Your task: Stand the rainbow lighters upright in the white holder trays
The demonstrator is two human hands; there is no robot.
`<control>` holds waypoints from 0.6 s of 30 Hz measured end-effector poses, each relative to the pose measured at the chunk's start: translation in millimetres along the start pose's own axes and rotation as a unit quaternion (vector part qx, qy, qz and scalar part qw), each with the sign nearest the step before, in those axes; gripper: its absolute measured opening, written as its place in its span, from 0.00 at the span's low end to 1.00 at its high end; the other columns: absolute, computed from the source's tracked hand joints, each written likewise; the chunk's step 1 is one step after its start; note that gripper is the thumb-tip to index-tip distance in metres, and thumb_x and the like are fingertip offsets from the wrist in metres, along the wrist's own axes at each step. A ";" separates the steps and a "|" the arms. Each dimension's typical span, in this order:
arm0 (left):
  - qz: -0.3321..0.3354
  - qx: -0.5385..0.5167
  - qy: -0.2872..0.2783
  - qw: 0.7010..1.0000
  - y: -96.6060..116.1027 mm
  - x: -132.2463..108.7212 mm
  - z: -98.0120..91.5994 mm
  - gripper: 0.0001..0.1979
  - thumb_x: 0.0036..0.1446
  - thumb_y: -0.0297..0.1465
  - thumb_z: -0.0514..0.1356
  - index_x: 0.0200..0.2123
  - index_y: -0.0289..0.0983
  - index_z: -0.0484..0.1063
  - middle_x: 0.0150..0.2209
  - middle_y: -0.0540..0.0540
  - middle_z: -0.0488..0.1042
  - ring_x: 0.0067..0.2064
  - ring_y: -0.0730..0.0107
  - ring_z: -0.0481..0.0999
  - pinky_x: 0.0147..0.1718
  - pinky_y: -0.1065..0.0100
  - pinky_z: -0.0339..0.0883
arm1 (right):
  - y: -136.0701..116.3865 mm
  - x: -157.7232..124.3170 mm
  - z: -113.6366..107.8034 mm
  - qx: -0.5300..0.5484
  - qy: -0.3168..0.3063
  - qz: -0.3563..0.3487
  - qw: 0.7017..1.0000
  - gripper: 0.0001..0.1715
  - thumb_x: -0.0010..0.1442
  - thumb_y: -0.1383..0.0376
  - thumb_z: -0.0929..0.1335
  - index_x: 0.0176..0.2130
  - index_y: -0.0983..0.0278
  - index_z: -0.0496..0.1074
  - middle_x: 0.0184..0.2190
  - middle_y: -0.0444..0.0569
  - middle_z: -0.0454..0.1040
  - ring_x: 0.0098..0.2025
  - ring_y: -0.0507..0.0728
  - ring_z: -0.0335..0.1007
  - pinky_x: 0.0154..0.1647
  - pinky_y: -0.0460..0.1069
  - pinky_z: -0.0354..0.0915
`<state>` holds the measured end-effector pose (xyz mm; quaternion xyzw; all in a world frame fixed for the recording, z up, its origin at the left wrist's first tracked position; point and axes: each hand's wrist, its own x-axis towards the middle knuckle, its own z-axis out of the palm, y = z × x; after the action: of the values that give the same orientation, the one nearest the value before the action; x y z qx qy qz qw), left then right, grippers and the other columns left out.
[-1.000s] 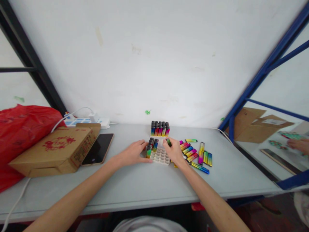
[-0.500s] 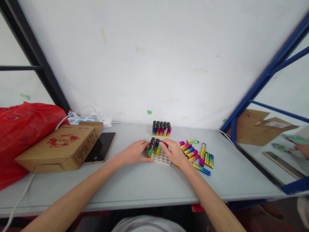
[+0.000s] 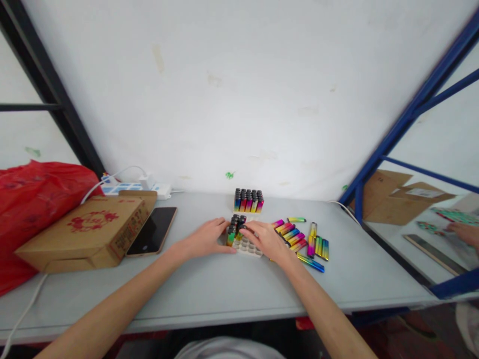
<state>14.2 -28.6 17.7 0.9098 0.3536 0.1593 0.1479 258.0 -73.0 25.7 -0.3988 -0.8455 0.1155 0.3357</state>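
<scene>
A white slotted tray (image 3: 247, 247) lies on the grey table (image 3: 209, 284), with several rainbow-coloured lighters (image 3: 232, 229) standing upright in its left slots. My left hand (image 3: 204, 238) rests flat against the tray's left side. My right hand (image 3: 265, 239) reaches over the tray, its fingertips on a lighter at the upright group. To the right, several loose lighters (image 3: 299, 237) lie flat on the table. Behind the tray stands a full block of upright lighters (image 3: 248, 199).
A cardboard box (image 3: 86, 232) and a dark phone (image 3: 151, 231) lie at the left, with a red plastic bag (image 3: 30, 199) behind. A power strip (image 3: 130, 188) with white cables sits by the wall. Another person's hand (image 3: 464, 232) shows at the right, beyond the blue rack post (image 3: 359, 199).
My right hand has carried a lighter leftwards from beside the loose pile to the upright group in the tray. My left hand has stayed put.
</scene>
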 end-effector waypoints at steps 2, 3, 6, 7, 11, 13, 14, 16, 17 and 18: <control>-0.004 0.001 -0.006 1.000 0.5 0.3 -0.3 0.34 0.54 0.58 0.66 0.51 0.37 0.74 0.46 0.39 0.76 0.49 0.49 0.76 0.51 0.54 0.70 | -0.8 0.9 -0.2 -0.020 -0.001 0.002 1.000 0.24 0.76 0.50 0.61 0.37 0.59 0.76 0.32 0.50 0.77 0.34 0.59 0.71 0.37 0.51 0.62; -0.004 0.002 -0.007 1.000 0.3 0.5 -0.1 0.34 0.54 0.58 0.66 0.51 0.37 0.74 0.46 0.39 0.76 0.49 0.49 0.76 0.51 0.54 0.70 | -0.8 1.3 0.4 -0.031 0.004 0.007 0.999 0.25 0.75 0.49 0.61 0.35 0.59 0.75 0.30 0.50 0.76 0.33 0.58 0.70 0.36 0.51 0.61; 0.000 0.004 -0.003 1.000 -1.3 1.3 1.1 0.32 0.54 0.58 0.67 0.48 0.37 0.74 0.46 0.40 0.76 0.49 0.49 0.76 0.52 0.54 0.70 | 0.2 1.7 2.7 -0.056 0.015 0.025 0.998 0.31 0.73 0.46 0.63 0.25 0.60 0.71 0.22 0.47 0.71 0.26 0.56 0.63 0.32 0.50 0.56; 0.000 0.004 -0.001 1.000 -1.8 1.5 1.3 0.32 0.53 0.58 0.67 0.47 0.37 0.75 0.46 0.40 0.76 0.49 0.49 0.76 0.52 0.54 0.70 | 0.9 1.7 2.4 -0.058 0.014 0.029 0.998 0.32 0.73 0.45 0.64 0.23 0.60 0.70 0.20 0.46 0.69 0.25 0.55 0.61 0.31 0.50 0.54; -0.018 0.005 -0.005 1.000 -0.7 1.5 -0.8 0.31 0.52 0.58 0.68 0.46 0.39 0.75 0.46 0.40 0.77 0.49 0.49 0.77 0.52 0.55 0.71 | 8.0 0.4 -14.5 -0.064 0.030 0.049 0.996 0.32 0.75 0.48 0.62 0.24 0.60 0.69 0.22 0.45 0.71 0.26 0.54 0.62 0.31 0.49 0.54; -0.027 0.005 -0.009 1.000 0.4 1.1 -2.4 0.32 0.51 0.58 0.68 0.46 0.39 0.74 0.47 0.40 0.77 0.49 0.49 0.77 0.51 0.55 0.71 | 15.4 -3.1 -34.3 -0.070 0.060 0.081 0.992 0.30 0.76 0.50 0.60 0.26 0.60 0.70 0.23 0.46 0.73 0.26 0.54 0.64 0.32 0.49 0.55; -0.030 0.006 -0.011 0.999 0.5 1.0 -2.9 0.32 0.51 0.59 0.67 0.46 0.39 0.74 0.47 0.39 0.77 0.49 0.49 0.77 0.50 0.55 0.71 | 20.1 -6.5 -46.4 -0.073 0.075 0.102 0.989 0.29 0.75 0.51 0.60 0.27 0.60 0.71 0.24 0.46 0.74 0.26 0.55 0.65 0.32 0.49 0.55; -0.033 0.011 -0.015 0.999 -0.5 1.0 -2.8 0.33 0.51 0.61 0.67 0.46 0.39 0.74 0.48 0.39 0.77 0.49 0.48 0.77 0.50 0.55 0.72 | 31.2 -17.8 -72.3 -0.082 0.092 0.141 0.982 0.25 0.74 0.52 0.62 0.31 0.60 0.73 0.24 0.45 0.75 0.26 0.56 0.67 0.32 0.50 0.57; -0.033 0.013 -0.017 0.999 -1.7 1.1 -2.3 0.33 0.51 0.61 0.66 0.46 0.39 0.74 0.48 0.38 0.77 0.50 0.47 0.77 0.50 0.54 0.72 | 37.2 -25.7 -85.1 -0.085 0.101 0.156 0.979 0.23 0.73 0.52 0.63 0.32 0.60 0.74 0.25 0.45 0.76 0.28 0.56 0.69 0.34 0.50 0.59; -0.034 0.014 -0.019 0.999 -3.2 1.4 -1.5 0.34 0.51 0.61 0.66 0.46 0.39 0.74 0.48 0.38 0.77 0.50 0.46 0.77 0.50 0.54 0.72 | 43.1 -34.8 -96.9 -0.085 0.108 0.170 0.976 0.21 0.73 0.52 0.63 0.34 0.60 0.75 0.27 0.46 0.78 0.29 0.57 0.72 0.35 0.50 0.61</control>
<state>12.7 -25.1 18.1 0.9020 0.3839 0.1319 0.1471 363.6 -78.0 61.7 -0.5737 -0.7312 0.0546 0.3650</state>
